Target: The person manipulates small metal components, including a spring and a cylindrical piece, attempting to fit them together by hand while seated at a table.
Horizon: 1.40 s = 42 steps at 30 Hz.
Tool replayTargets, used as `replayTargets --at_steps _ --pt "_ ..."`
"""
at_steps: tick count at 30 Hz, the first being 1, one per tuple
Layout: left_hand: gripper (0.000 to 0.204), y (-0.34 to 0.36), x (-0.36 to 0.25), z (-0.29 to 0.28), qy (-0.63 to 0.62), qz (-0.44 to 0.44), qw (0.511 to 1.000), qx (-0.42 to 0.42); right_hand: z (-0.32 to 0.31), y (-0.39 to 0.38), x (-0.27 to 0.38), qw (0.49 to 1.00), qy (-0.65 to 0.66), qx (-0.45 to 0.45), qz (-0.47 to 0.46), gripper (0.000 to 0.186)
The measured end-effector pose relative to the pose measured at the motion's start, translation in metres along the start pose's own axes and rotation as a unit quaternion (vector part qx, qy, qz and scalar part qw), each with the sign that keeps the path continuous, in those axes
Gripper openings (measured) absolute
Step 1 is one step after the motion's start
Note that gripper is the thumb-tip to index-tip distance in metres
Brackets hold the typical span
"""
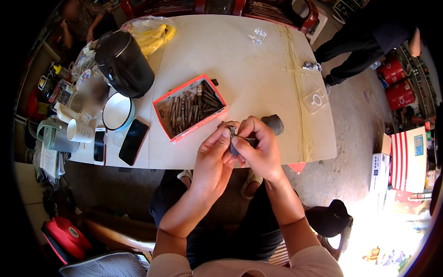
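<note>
Both my hands meet over the table's near edge, in front of an open red cardboard box [213, 121]. My left hand [217, 147] pinches a short dark metal rod [232, 131] between thumb and fingers, upright. Closed against it, my right hand [257, 147] holds a dark grey piece [241, 147] that could be cloth or abrasive sheet; I cannot tell which. Several slim dark metal rods [187, 113], like drill bits or taps, lie in the box. Just beyond my right hand sits a dark, rounded cylindrical thing [275, 123] on the table.
Left on the table [240, 55] are a black phone [134, 142], a white phone [99, 147], an enamel bowl [119, 111], a mug [79, 131] and a black canister [127, 64]. Bagged bananas [159, 39] and a clear glass [259, 36] stand farther back. A person [364, 41] stands at right.
</note>
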<state>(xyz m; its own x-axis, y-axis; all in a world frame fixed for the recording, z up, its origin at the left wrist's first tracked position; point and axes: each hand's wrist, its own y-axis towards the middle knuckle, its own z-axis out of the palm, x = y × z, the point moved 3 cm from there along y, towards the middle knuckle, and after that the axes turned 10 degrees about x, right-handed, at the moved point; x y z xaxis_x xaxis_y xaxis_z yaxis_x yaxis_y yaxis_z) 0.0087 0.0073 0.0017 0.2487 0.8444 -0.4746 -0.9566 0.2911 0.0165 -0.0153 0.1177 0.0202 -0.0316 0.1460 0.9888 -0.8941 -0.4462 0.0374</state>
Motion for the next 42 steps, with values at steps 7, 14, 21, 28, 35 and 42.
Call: replayTargets --at_steps 7,14,21,28,35,42 --pt "0.022 -0.001 -0.003 0.003 0.018 -0.008 1.000 -0.017 0.000 -0.002 0.002 0.999 0.019 0.035 -0.006 0.018" --pt "0.027 -0.002 0.000 0.000 0.007 -0.009 1.000 -0.010 -0.001 -0.001 0.001 0.999 0.020 0.027 -0.006 0.018" --pt "0.026 -0.001 0.004 -0.005 -0.001 -0.015 1.000 -0.005 -0.003 0.001 -0.004 0.999 0.023 -0.015 -0.033 0.018" --pt "0.024 0.002 0.004 0.000 -0.016 -0.005 1.000 -0.017 -0.004 0.001 -0.009 0.998 0.021 -0.051 -0.022 0.017" --pt "0.021 -0.007 -0.004 0.023 -0.147 -0.039 0.986 0.073 -0.007 -0.001 0.010 0.912 0.391 0.101 -0.068 0.021" --pt "0.024 -0.027 -0.018 0.042 -0.096 -0.043 0.990 0.090 0.004 -0.013 0.030 0.932 0.323 0.127 -0.105 0.020"
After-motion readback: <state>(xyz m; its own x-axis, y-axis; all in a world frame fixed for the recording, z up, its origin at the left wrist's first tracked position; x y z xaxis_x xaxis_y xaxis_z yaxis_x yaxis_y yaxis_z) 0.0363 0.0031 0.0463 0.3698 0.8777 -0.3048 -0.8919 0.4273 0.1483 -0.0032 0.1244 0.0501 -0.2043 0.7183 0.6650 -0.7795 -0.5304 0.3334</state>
